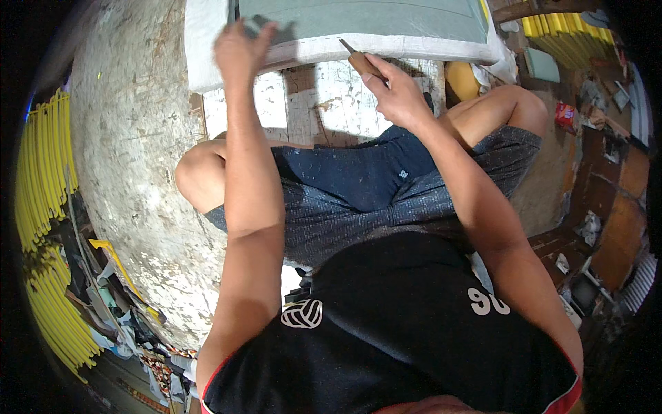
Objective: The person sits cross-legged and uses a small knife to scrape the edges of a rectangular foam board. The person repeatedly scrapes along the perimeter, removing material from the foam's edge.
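A flat panel with a grey-green face (372, 21) lies at the far side, with white cloth (414, 47) along its near edge and left side. My right hand (398, 91) is closed around the wooden handle of a small hand tool with a narrow dark metal blade (352, 52). Its tip points away and left, over the white border; whether it touches the cloth I cannot tell. Near the panel's left corner is my left hand (240, 54), its thumb and fingers apart and nothing seen in it. Contact with the cloth there is unclear.
A worn, paint-spotted board (138, 172) stretches beneath and to the left. Stacked yellow tubes (45, 165) stand at the left edge, more yellow pieces (569, 34) at the far right. Scraps and a red packet (565, 116) lie to the right. My crossed legs are close below the panel.
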